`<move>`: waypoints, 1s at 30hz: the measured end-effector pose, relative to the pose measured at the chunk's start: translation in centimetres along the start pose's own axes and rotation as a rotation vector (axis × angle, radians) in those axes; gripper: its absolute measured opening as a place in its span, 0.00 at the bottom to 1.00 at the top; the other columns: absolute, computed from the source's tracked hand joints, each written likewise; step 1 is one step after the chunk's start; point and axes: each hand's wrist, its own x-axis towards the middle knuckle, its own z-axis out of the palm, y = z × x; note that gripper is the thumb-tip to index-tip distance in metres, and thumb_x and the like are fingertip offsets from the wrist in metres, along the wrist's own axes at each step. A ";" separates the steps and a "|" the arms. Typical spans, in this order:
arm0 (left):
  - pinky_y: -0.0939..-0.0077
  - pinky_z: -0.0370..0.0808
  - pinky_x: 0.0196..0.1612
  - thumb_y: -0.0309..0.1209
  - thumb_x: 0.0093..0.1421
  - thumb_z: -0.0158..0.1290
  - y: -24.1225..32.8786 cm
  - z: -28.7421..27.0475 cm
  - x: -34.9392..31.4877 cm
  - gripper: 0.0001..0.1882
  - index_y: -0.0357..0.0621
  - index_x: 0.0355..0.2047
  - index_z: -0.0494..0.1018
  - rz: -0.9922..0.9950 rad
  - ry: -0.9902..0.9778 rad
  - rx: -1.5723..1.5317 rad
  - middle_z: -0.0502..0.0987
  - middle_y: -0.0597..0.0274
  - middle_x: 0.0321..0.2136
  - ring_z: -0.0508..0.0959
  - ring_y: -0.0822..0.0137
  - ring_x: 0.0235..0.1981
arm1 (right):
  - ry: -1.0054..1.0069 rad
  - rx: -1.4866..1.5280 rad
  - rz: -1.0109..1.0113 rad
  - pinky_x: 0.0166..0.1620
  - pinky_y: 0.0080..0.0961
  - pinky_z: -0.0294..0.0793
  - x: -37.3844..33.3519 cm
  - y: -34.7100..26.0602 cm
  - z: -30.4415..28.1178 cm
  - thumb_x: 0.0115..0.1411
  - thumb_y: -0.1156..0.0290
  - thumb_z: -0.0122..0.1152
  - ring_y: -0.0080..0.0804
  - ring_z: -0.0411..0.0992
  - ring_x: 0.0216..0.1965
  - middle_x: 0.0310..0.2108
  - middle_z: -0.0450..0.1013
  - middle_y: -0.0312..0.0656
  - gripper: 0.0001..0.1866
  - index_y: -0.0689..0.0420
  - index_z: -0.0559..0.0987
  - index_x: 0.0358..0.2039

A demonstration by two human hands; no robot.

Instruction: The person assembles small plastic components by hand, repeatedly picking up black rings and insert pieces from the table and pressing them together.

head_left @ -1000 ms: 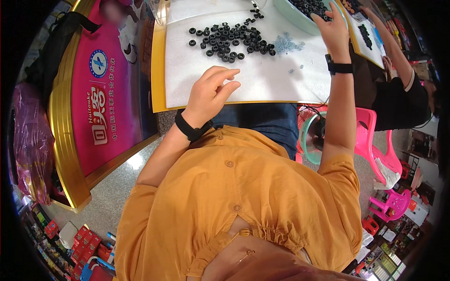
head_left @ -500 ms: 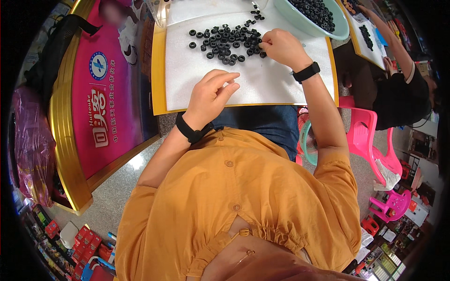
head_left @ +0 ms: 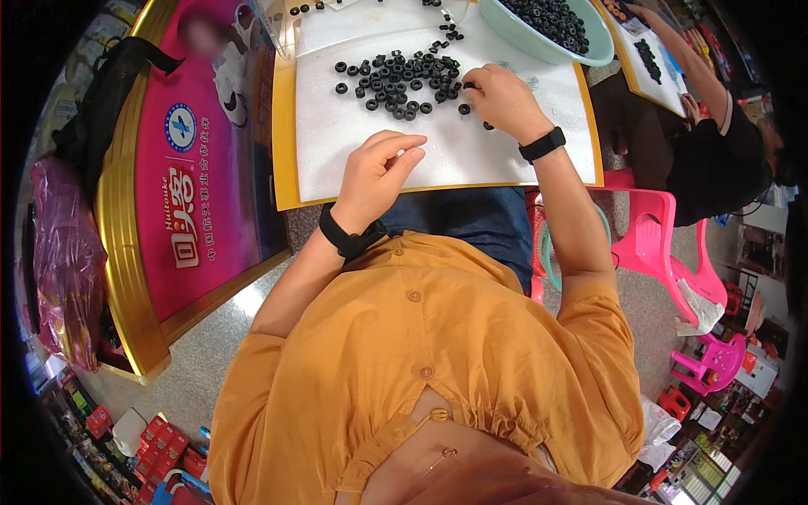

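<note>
On a white sheet lies a loose cluster of small black rubber-like rings, each with a hole. My right hand is at the cluster's right edge, with its thumb and fingertips pinched at a black ring that is partly hidden by them. One loose ring lies just below those fingers, and another shows partly from under the hand. My left hand hovers nearer to me below the cluster. Its thumb and forefinger are slightly apart, and nothing shows between them.
A pale green basin full of black rings stands at the far right. A clear plastic tray is at the far left. A yellow board edge borders the sheet. To the right are a pink chair and a co-worker at another board.
My right hand has shifted slightly down and away from the main cluster; rings beside it now lie apart from the cluster. My left hand has barely moved. The view has shifted slightly.
</note>
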 end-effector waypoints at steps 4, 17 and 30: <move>0.84 0.67 0.27 0.30 0.64 0.56 -0.9 0.3 -0.3 0.10 0.40 0.44 0.80 -0.108 -0.014 -0.137 0.78 0.64 0.33 0.70 0.78 0.24 | 0.091 0.298 -0.072 0.41 0.30 0.74 -1.2 -1.7 -1.1 0.57 0.71 0.64 0.37 0.75 0.37 0.34 0.76 0.42 0.09 0.57 0.82 0.39; 0.89 0.61 0.19 0.30 0.67 0.54 0.2 0.1 -0.7 0.14 0.36 0.50 0.76 -0.464 -0.212 -0.795 0.78 0.65 0.32 0.64 0.83 0.20 | -0.020 0.834 -0.147 0.42 0.25 0.74 -7.1 -5.7 -2.7 0.58 0.76 0.64 0.29 0.73 0.39 0.39 0.75 0.37 0.10 0.56 0.83 0.42; 0.88 0.61 0.19 0.30 0.66 0.56 -0.2 0.2 -0.5 0.14 0.35 0.49 0.77 -0.465 -0.185 -0.623 0.79 0.63 0.33 0.63 0.84 0.18 | 0.045 0.205 0.226 0.42 0.32 0.75 -5.2 4.0 -1.8 0.58 0.69 0.60 0.42 0.76 0.35 0.36 0.77 0.48 0.11 0.59 0.82 0.38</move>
